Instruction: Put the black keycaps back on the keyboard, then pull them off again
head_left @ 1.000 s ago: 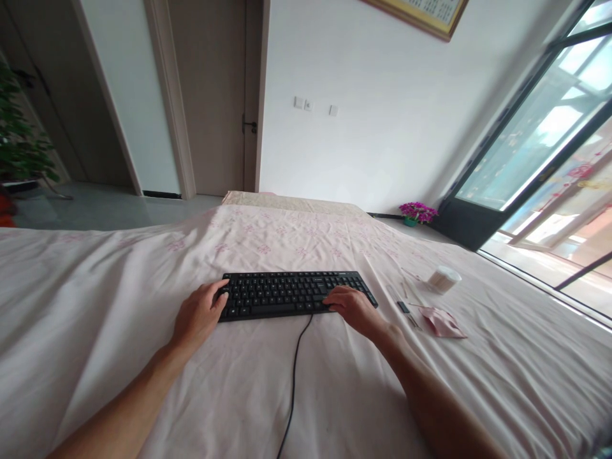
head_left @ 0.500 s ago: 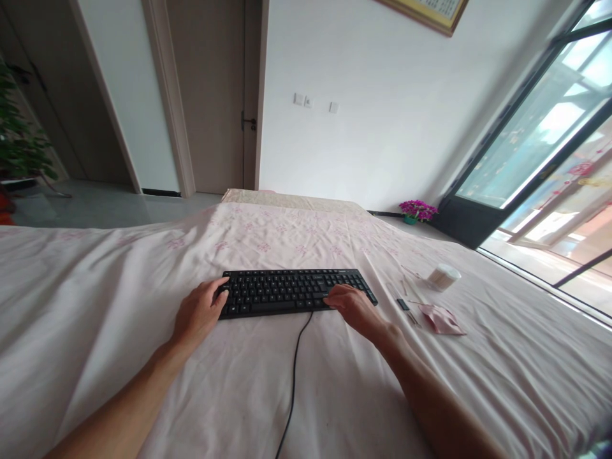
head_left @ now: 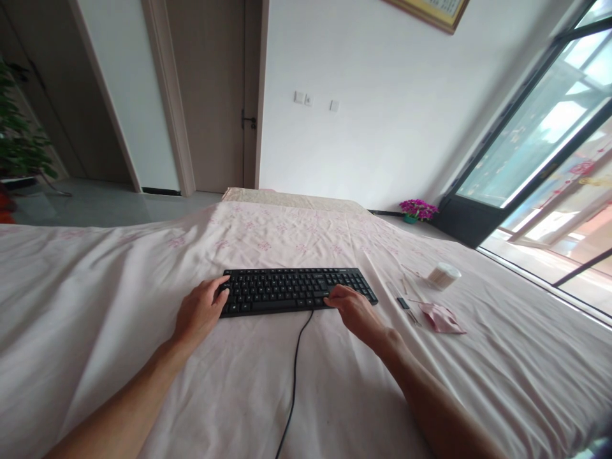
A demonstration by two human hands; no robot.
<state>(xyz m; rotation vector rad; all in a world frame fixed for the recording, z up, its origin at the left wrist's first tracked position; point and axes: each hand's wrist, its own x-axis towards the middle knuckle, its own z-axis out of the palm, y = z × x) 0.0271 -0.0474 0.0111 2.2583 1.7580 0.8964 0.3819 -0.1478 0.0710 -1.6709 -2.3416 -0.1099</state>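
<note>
A black keyboard (head_left: 291,288) lies flat on a pale pink sheet (head_left: 119,306), its black cable (head_left: 292,376) running toward me. My left hand (head_left: 198,312) grips the keyboard's left end, thumb on the keys and fingers curled under the edge. My right hand (head_left: 351,309) rests on the near right part of the keyboard, fingers bent over its front edge.
To the right on the sheet lie a small white jar (head_left: 444,276), a crumpled pink cloth (head_left: 442,319) and a few small thin tools (head_left: 404,299). A glass door (head_left: 540,166) stands at right, a wooden door (head_left: 210,95) behind, a flower pot (head_left: 417,210) on the floor.
Both hands stay on the keyboard. The keyboard sits very slightly farther from me than a second ago; little else differs.
</note>
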